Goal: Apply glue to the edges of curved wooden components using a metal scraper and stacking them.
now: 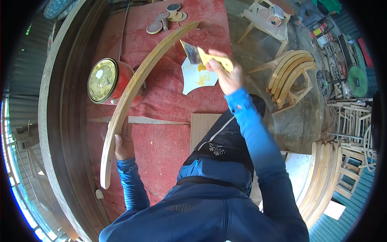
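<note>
A long curved wooden piece (139,76) slants upward in front of me. My left hand (125,142) grips it near its lower end, the thumb on its face and the other fingers partly hidden behind it. In my right hand (229,74) is a putty knife (216,60) with a pale yellow handle and a wide blade. The blade is held just right of the wood's upper part, apart from it. Below the blade lies a white sheet (197,82) with yellow-brown putty smeared on it.
A red can (121,78) stands behind the curved wood on a red-covered surface (161,145). Several round lids (155,27) lie at the far side. Curved wooden parts (291,74) are stacked at right, more (322,177) lower down. A long wooden beam (54,121) runs along the left.
</note>
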Motion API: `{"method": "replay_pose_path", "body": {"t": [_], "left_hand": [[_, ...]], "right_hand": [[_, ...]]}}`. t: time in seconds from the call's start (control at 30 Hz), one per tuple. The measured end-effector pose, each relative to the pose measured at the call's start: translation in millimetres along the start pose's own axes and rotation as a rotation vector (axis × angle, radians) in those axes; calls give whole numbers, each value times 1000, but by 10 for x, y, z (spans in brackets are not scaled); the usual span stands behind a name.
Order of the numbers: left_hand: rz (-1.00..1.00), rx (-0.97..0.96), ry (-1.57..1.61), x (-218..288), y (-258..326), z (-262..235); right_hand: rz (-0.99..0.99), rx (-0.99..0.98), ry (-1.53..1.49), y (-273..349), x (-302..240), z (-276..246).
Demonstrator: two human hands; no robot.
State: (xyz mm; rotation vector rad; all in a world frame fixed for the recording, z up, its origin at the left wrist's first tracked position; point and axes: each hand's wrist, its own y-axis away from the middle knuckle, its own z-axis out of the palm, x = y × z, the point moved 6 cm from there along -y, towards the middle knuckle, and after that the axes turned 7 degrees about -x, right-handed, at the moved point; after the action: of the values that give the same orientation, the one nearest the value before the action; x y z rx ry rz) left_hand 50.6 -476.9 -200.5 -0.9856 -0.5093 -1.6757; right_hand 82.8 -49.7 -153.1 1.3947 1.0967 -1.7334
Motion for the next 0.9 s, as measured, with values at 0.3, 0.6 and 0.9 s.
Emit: {"method": "replay_pose_path", "body": {"t": [0.3,0.6,0.9], "left_hand": [[-21,21,2,-44,20,-180],[-20,90,76,-60,-8,-290],[4,54,35,-81,-122,-154]], "right_hand": [[-8,-97,16,-948,258,274],[-69,-437,4,96,-294,890],[358,-61,-560,533,-59,44]]}}
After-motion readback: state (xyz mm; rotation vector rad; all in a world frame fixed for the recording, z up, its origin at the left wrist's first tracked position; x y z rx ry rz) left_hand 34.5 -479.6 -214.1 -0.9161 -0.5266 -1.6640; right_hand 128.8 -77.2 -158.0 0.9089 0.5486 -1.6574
